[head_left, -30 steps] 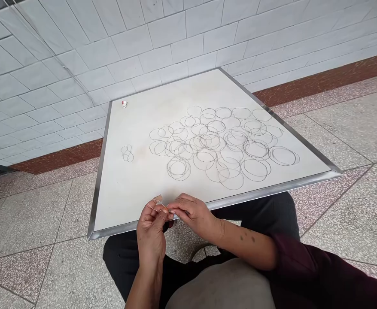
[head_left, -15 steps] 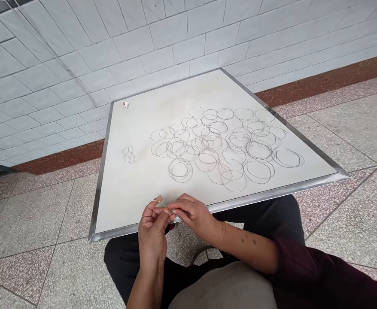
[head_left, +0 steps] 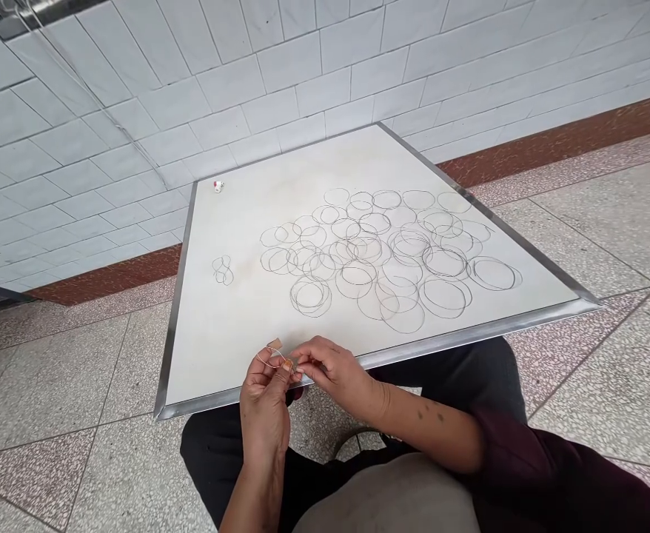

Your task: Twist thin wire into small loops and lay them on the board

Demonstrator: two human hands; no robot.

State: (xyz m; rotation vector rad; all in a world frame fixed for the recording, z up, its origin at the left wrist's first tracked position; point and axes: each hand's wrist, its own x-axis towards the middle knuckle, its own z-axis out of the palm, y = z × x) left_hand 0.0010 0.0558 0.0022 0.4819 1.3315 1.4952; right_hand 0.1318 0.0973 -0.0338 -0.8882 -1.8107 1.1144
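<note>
Close to the table's front edge, my left hand (head_left: pixel 266 392) pinches a thin wire loop (head_left: pixel 263 358) between thumb and fingers. A tan wrap, perhaps tape, shows on one of its fingertips, and something small and orange is at the thumb tip. My right hand (head_left: pixel 330 370) meets it from the right, thumb and forefinger pinched on the wire's end by the left fingertips. The exact grip point is partly covered by the fingers. Many thin wire rings (head_left: pixel 358 277) lie overlapping on the white table (head_left: pixel 236 326), beyond my hands.
A few small twisted wire loops (head_left: pixel 223 271) lie at the table's left side. A small white and red object (head_left: pixel 218 186) sits in the far left corner. The metal table edge (head_left: pixel 469 338) runs just above my knees. A tiled wall (head_left: pixel 280 74) stands behind the table.
Both hands stay together at nearly the same spot, with only slight finger movement on the wire. The view has shifted a little; the rings on the table lie as before.
</note>
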